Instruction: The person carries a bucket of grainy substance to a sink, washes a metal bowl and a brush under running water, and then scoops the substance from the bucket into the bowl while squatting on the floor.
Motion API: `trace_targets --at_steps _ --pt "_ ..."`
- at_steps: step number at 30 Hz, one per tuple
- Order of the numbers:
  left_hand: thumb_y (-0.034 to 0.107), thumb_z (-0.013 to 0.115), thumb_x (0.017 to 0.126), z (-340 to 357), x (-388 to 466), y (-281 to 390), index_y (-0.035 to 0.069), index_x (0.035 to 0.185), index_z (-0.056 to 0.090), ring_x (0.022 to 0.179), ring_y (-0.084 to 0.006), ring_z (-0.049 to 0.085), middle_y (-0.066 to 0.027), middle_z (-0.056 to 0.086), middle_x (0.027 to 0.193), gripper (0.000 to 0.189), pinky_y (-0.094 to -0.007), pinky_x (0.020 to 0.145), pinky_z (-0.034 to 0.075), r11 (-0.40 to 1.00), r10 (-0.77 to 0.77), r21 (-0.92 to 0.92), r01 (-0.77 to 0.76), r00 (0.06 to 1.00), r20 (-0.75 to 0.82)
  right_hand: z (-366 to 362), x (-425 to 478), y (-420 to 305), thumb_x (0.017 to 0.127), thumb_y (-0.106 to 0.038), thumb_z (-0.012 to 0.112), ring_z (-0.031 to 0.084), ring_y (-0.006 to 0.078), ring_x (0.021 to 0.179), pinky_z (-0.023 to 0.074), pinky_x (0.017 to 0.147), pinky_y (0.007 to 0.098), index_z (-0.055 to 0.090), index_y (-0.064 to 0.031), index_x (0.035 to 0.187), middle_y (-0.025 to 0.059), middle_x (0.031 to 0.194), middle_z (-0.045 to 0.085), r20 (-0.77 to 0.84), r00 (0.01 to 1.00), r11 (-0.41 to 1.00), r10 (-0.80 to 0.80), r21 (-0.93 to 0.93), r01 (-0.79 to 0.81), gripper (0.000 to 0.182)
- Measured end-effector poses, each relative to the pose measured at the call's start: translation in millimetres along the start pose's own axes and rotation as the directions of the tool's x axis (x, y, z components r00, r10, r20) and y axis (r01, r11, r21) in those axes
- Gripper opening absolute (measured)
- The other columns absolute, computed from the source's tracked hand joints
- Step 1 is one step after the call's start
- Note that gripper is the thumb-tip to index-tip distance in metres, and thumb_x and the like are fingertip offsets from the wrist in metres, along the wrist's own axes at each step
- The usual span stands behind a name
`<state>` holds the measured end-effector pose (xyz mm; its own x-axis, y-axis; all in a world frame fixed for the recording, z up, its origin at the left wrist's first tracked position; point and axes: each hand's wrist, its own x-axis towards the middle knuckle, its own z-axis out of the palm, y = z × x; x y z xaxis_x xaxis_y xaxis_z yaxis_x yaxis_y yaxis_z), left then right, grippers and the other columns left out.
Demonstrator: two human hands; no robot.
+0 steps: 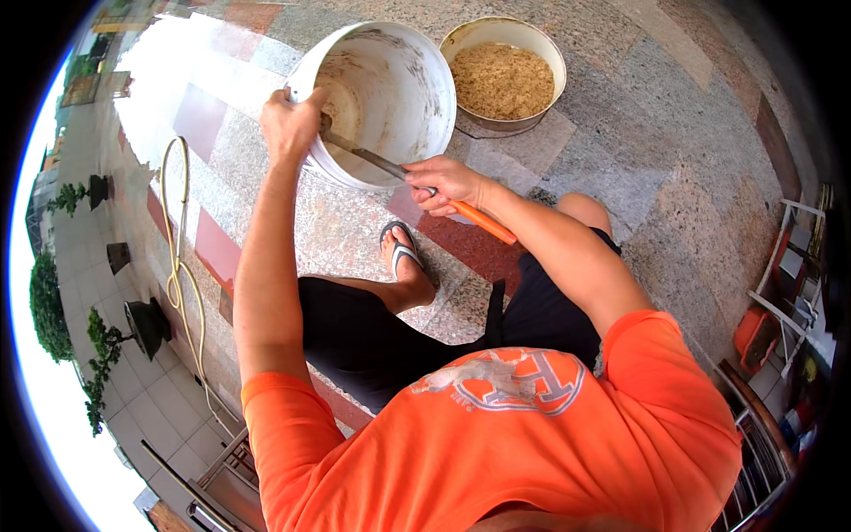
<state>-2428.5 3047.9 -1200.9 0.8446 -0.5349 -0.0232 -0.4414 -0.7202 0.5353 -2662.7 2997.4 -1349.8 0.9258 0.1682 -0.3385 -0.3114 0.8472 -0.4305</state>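
A large white plastic bucket [405,86] tilts towards me on the stone floor, its inside smeared with brown residue. My left hand [292,123] grips its rim on the left side. In my right hand [447,185] is a tool with an orange handle [482,221] and a metal shaft [372,158]. The shaft reaches over the near rim into the bucket, and its far end lies close to my left hand, where its shape is partly hidden. Just right of the bucket stands a smaller round pail [560,73] holding a light brown, crumbly material [503,81].
A pale hose [174,256] lies looped on the floor at left, with potted plants [147,326] beyond it. My sandalled foot [402,253] is below the bucket. Metal frames [774,306] and a reddish container [756,339] stand at right. The floor [193,113] looks wet at upper left.
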Motion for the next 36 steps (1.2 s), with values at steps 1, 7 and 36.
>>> trace_targets --at_steps 1,7,36 --pt "0.032 0.073 0.069 -1 2 -1 -0.013 0.106 0.067 0.088 -0.035 0.07 -0.0296 0.07 0.094 0.059 -0.0413 0.082 0.053 0.999 -0.031 -0.034 0.031 1.0 -0.003 0 -10 -4 0.103 -0.016 0.049 0.035 0.0028 0.045 0.0304 0.036 0.0213 0.049 -0.0079 0.133 -0.0023 0.071 0.043 0.005 1.0 1.0 -0.002 0.018 0.002 0.031" --pt "0.029 0.074 0.068 8 19 -14 -0.012 0.094 0.069 0.076 -0.0283 0.067 -0.023 0.069 0.085 0.049 -0.0381 0.072 0.053 0.939 -0.167 -0.305 0.158 0.986 -0.002 0 -71 -27 0.104 -0.017 0.047 0.035 0.0021 0.046 0.031 0.036 0.0196 0.038 -0.0084 0.148 -0.0034 0.071 0.042 -0.021 0.995 0.994 -0.1 -0.045 0.099 0.046" --pt "0.022 0.072 0.068 -3 29 -46 -0.01 0.093 0.066 0.073 -0.0216 0.061 -0.0171 0.067 0.08 0.041 -0.036 0.071 0.05 0.923 0.103 -0.362 -0.128 0.991 -0.087 30 -148 -45 0.091 -0.004 0.048 0.066 0.0453 0.078 0.0533 0.072 0.0518 0.031 0.0098 0.147 0.0295 0.09 0.066 -0.252 0.775 -0.14 -0.579 -0.906 -0.399 0.06"
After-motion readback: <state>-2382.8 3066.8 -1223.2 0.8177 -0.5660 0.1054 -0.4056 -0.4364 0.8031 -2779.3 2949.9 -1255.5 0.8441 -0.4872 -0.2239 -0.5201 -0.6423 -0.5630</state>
